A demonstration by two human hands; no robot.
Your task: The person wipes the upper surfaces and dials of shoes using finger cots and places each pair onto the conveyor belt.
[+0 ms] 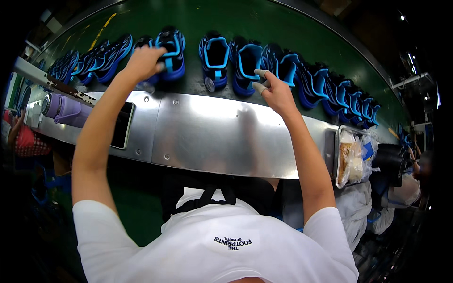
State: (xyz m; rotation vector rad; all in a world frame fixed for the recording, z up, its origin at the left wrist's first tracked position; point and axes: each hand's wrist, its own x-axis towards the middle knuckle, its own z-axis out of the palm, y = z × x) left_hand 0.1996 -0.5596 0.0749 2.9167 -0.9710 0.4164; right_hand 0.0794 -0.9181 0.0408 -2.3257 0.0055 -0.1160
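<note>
Black-and-blue sports shoes stand in a row along the green belt [198, 19], their bright blue collars facing me. My left hand [145, 62] reaches over the left part of the row. Its fingertips lie against the heel side of a shoe [175, 59]; motion blur hides whether they grip it. To the right, my right hand [274, 89] has pale covers on its thumb and a finger, held apart. Those tips are by the heel of another shoe [243, 85], close to its collar. A single shoe [214, 70] stands between my hands, touched by neither.
A metal ledge [203, 132] runs between me and the belt. On it lie a purple bottle [73, 111] and a phone [123, 125], left. At the right end sits a metal tray [338, 155] with plastic-wrapped items. More shoes [349, 96] line the belt further right.
</note>
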